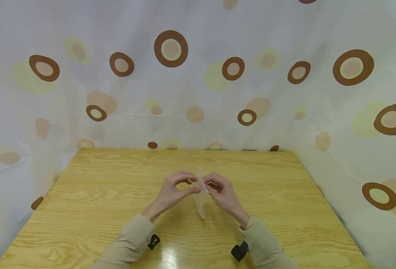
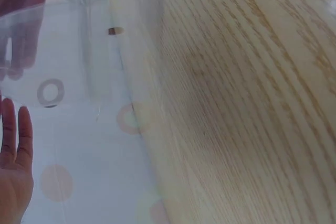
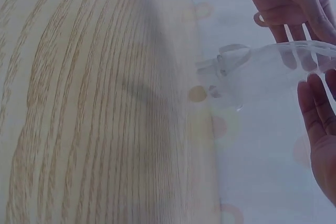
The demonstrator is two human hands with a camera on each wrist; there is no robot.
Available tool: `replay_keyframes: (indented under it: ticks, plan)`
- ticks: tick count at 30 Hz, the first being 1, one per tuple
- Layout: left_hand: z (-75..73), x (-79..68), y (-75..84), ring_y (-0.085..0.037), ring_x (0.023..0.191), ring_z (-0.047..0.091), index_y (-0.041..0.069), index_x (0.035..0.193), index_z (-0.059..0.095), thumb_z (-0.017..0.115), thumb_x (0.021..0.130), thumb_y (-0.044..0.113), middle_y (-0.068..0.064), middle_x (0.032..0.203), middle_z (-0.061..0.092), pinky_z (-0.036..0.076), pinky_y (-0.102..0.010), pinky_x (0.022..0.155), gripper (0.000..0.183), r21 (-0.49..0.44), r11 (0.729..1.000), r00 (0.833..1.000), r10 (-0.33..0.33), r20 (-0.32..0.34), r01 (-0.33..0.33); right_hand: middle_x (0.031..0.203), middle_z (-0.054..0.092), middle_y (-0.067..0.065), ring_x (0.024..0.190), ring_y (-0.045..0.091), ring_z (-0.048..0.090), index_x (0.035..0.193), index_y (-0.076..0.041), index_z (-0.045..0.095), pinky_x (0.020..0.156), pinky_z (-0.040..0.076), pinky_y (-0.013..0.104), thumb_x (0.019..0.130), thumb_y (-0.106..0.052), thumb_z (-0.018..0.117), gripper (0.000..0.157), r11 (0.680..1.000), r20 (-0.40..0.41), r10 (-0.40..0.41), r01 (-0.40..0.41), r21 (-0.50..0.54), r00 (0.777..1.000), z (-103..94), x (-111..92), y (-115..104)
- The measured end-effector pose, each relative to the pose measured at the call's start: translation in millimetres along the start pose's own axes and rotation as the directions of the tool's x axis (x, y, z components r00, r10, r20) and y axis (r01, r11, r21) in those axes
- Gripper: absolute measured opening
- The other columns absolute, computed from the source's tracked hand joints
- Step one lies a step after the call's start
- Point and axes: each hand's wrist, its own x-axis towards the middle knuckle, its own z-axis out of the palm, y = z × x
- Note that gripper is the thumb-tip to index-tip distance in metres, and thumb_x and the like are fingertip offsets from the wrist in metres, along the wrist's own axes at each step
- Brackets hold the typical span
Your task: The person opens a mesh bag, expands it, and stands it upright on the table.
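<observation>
A spotted curtain is hanging toward twelve o'clock, behind a wood-grained table. Two beige sleeves are reaching in from seven and five o'clock. The left hand is pinching a clear plastic pouch from its nine o'clock side; the right hand is pinching it from three. The pouch is hanging above the table, its tip pointing toward six. Black wrist pieces are showing below the cuffs.
</observation>
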Motion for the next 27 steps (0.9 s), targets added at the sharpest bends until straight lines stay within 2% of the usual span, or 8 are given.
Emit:
replay_keyframes:
  ticks: [3, 7, 10, 13, 17, 21, 24, 27]
  plan:
    - [-0.2, -0.1, -0.2, -0.018, 0.093, 0.071, 0.007, 0.099, 0.077, 0.077, 0.087, 0.005, -0.011, 0.099, 0.076, 0.061, -0.038, 0.085, 0.012, -0.006, 1.000, 1.000, 0.020, -0.012, -0.020, 0.097, 0.063, 0.023, 0.099, 0.000, 0.064, 0.101, 0.012, 0.063, 0.092, 0.057, 0.022, 0.097, 0.006, 0.060, 0.008, 1.000, 0.000, 0.010, -0.010, -0.005, 1.000, 0.1, 0.2, 0.4]
    - [-1.7, 0.0, 1.2, -0.016, 0.087, 0.073, 0.007, 0.095, 0.076, 0.073, 0.091, 0.007, -0.011, 0.093, 0.077, 0.061, -0.033, 0.085, 0.005, 0.001, 1.000, 1.000, -0.004, -0.025, 0.004, 0.095, 0.063, 0.023, 0.095, -0.001, 0.063, 0.099, 0.010, 0.064, 0.088, 0.058, 0.022, 0.095, 0.010, 0.059, 0.006, 0.999, -0.023, 0.034, -0.035, -0.042, 0.999, 0.0, -0.6, -1.3]
    - [-4.0, -1.8, 0.7, -0.014, 0.085, 0.073, 0.007, 0.095, 0.076, 0.071, 0.093, 0.009, -0.010, 0.092, 0.077, 0.060, -0.030, 0.085, 0.005, 0.050, 0.998, 0.998, -0.024, -0.053, 0.027, 0.091, 0.062, 0.023, 0.088, 0.001, 0.063, 0.097, 0.008, 0.065, 0.081, 0.059, 0.021, 0.095, 0.010, 0.060, 0.006, 0.995, -0.060, 0.054, -0.059, -0.080, 0.997, -1.1, -1.6, -2.3]
    - [-7.1, -3.4, -0.9, -0.013, 0.084, 0.072, 0.008, 0.097, 0.074, 0.071, 0.093, 0.008, -0.008, 0.092, 0.077, 0.060, -0.028, 0.083, 0.005, 0.098, 0.995, 0.997, -0.003, -0.083, 0.011, 0.087, 0.062, 0.024, 0.081, 0.005, 0.064, 0.095, 0.007, 0.065, 0.076, 0.058, 0.021, 0.095, 0.008, 0.060, 0.005, 0.991, -0.106, 0.069, -0.080, -0.104, 0.992, -4.2, -2.8, -1.0]
    - [-11.1, -1.8, -2.9, -0.016, 0.084, 0.071, 0.006, 0.104, 0.071, 0.071, 0.092, 0.002, -0.008, 0.094, 0.075, 0.061, -0.026, 0.078, 0.012, 0.178, 0.979, 0.990, 0.117, -0.074, -0.102, 0.083, 0.063, 0.025, 0.078, 0.004, 0.064, 0.094, 0.008, 0.064, 0.073, 0.057, 0.019, 0.096, 0.007, 0.060, 0.005, 0.989, -0.139, 0.065, -0.082, -0.125, 0.988, -8.0, -3.6, -0.4]
    - [-12.6, 0.7, -6.1, -0.017, 0.081, 0.069, 0.005, 0.106, 0.071, 0.069, 0.090, -0.008, -0.007, 0.093, 0.071, 0.060, -0.023, 0.074, 0.021, 0.250, 0.936, 0.965, 0.261, -0.016, -0.249, 0.083, 0.064, 0.025, 0.079, -0.001, 0.063, 0.093, 0.009, 0.065, 0.073, 0.057, 0.020, 0.095, 0.008, 0.061, 0.004, 0.987, -0.146, 0.052, -0.073, -0.144, 0.988, -9.2, -3.4, -0.9]
    - [-13.1, 1.1, -7.4, -0.014, 0.075, 0.064, 0.004, 0.103, 0.074, 0.068, 0.088, -0.011, -0.005, 0.087, 0.066, 0.056, -0.020, 0.069, 0.022, 0.269, 0.914, 0.949, 0.315, 0.007, -0.305, 0.083, 0.064, 0.026, 0.079, -0.002, 0.064, 0.093, 0.009, 0.065, 0.075, 0.058, 0.021, 0.095, 0.008, 0.062, 0.004, 0.986, -0.153, 0.059, -0.081, -0.146, 0.987, -9.1, -3.2, -1.5]
    - [-13.5, 0.9, -7.7, -0.010, 0.069, 0.056, 0.003, 0.100, 0.075, 0.069, 0.088, -0.011, -0.004, 0.082, 0.062, 0.049, -0.017, 0.063, 0.020, 0.294, 0.900, 0.942, 0.335, 0.006, -0.322, 0.082, 0.064, 0.027, 0.079, -0.001, 0.064, 0.093, 0.010, 0.065, 0.076, 0.058, 0.020, 0.095, 0.008, 0.062, 0.004, 0.986, -0.159, 0.062, -0.085, -0.143, 0.985, -8.8, -3.4, -1.4]
